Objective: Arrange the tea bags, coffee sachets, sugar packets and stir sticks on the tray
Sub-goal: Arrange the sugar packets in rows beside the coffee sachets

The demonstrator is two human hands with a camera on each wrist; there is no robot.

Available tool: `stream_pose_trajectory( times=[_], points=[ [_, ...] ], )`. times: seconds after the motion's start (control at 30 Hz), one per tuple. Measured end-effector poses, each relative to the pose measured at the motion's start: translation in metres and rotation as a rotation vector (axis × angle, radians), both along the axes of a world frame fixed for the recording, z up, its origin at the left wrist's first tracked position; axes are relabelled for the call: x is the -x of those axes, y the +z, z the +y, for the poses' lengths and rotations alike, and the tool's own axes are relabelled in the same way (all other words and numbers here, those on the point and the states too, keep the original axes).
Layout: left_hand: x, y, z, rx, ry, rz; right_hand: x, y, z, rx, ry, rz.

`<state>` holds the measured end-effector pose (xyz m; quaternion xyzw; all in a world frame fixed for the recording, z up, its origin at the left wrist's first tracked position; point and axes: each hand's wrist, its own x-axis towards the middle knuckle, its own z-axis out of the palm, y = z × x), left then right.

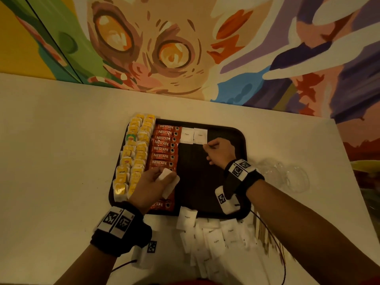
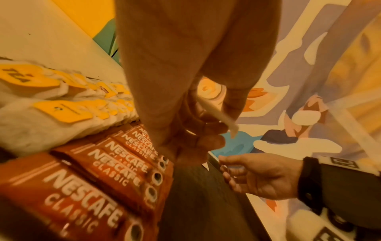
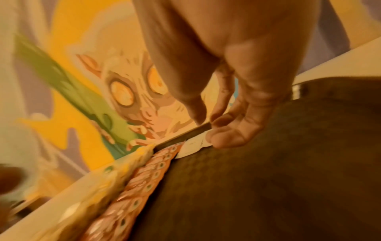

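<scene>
The dark tray sits on a pale worktop, up against a painted mural wall. Two columns of yellow-tagged tea bags fill the tray's left side, and right beside them is a column of red Nescafe Classic sachets. Two white sugar packets lie side by side at the far edge, just right of the sachets.

The left hand hovers over the near end of the sachet column with fingers curled round a few white sugar packets. The right hand is down on the tray by the right-hand sugar packet, fingertips pinching or pressing a packet corner; can't tell which.

A loose heap of sugar packets sits on the worktop in front of the tray, with wooden stir sticks on its right.
</scene>
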<state>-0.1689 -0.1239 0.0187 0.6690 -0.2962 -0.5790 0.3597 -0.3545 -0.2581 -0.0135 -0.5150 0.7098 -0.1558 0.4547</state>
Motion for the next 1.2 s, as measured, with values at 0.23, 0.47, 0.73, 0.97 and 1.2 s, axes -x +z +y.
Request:
stream_pose_trajectory(
  times=[0.23,0.47,0.73,0.97,1.2],
  points=[
    [0.011,-0.010,0.043,-0.120,-0.186,-0.012,0.025,0.017,0.093,0.007,0.390,-0.017],
    [0.019,-0.027,0.068,-0.095,-0.199,-0.179,0.011,-0.006,0.156,-0.021,0.651,0.244],
    [0.017,-0.026,0.071,0.033,-0.093,-0.144,0.005,-0.020,0.163,0.066,0.596,0.211],
    [0.007,-0.020,0.048,0.052,0.067,-0.149,0.011,-0.014,0.148,0.011,0.354,-0.077],
    [-0.002,-0.009,-0.007,0.044,0.109,-0.226,0.011,0.000,0.094,-0.066,0.083,-0.298]
  ],
)
